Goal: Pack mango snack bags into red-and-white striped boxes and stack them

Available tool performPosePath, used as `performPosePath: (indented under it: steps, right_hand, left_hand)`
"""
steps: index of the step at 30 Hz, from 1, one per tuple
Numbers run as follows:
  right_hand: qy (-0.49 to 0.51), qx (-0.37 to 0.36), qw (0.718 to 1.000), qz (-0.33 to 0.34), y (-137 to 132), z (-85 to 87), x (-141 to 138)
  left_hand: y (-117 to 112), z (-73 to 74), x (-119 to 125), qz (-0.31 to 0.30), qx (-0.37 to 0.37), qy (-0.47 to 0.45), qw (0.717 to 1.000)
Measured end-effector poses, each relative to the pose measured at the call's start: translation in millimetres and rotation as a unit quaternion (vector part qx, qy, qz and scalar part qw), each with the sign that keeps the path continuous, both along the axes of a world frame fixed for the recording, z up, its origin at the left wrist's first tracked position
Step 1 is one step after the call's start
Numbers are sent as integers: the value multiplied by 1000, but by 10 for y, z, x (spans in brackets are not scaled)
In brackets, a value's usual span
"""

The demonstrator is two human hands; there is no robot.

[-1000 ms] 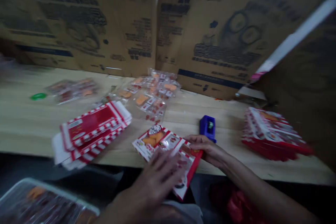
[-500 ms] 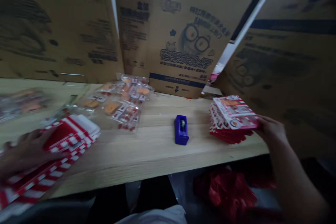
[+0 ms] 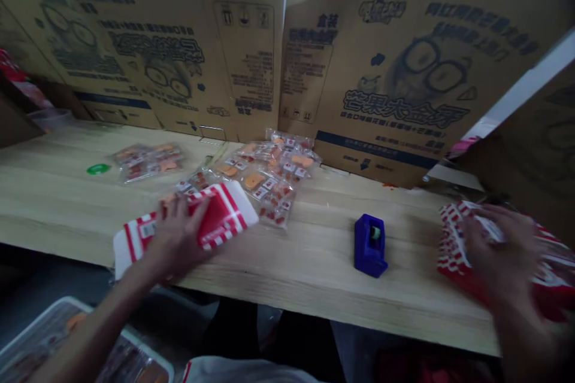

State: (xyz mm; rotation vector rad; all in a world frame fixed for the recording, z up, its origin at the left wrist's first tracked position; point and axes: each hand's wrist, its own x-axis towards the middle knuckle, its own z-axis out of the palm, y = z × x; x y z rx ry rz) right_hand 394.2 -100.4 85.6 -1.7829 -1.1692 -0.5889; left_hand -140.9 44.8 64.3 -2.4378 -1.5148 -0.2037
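Note:
My left hand (image 3: 177, 232) lies flat with fingers spread on a stack of flat red-and-white striped cartons (image 3: 224, 215) near the front edge of the wooden table (image 3: 305, 263). My right hand (image 3: 503, 251) is blurred and rests on top of a pile of red printed packs (image 3: 451, 245) at the right end of the table. A small blue tape dispenser (image 3: 369, 245) stands between the two hands, touched by neither.
Clear bags of small orange and red snacks (image 3: 269, 170) lie behind the cartons, another bag (image 3: 148, 160) and a green ring (image 3: 98, 169) further left. Big printed cardboard boxes (image 3: 386, 72) wall the back and right. A clear bin (image 3: 67, 347) sits below the table at left.
The view has swung back left. My left hand has drawn the striped cartons toward the table's middle. My right hand has moved from the pile's far edge onto its top.

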Motion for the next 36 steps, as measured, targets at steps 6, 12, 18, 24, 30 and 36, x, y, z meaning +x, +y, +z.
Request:
performPosePath:
  steps: [6,12,18,24,30,36]
  right_hand:
    - [198,-262,864,382,1705,-569,-1794]
    - [168,-362,847,350,3037,-911,-2762]
    - [104,-421,857,279,3540,-987,-2930]
    - [65,-440,841,308,3537,-1026,-2971]
    - [104,-370,860,335,3168,-882,-2653]
    - [189,-267,868,373,2325,-795,-1932]
  left_hand:
    - [-658,-551,476,-60,-200,-6,978]
    - [-766,-1016,422,21,-263,-19,964]
    - [-684,-1229,341,15,-274,-47,960]
    - [-732,-1156,363,22,-245,-45,968]
    - [-764,-975,368,10,-244,-71,967]
    - [-708,-899,414,7,-216,-58,975]
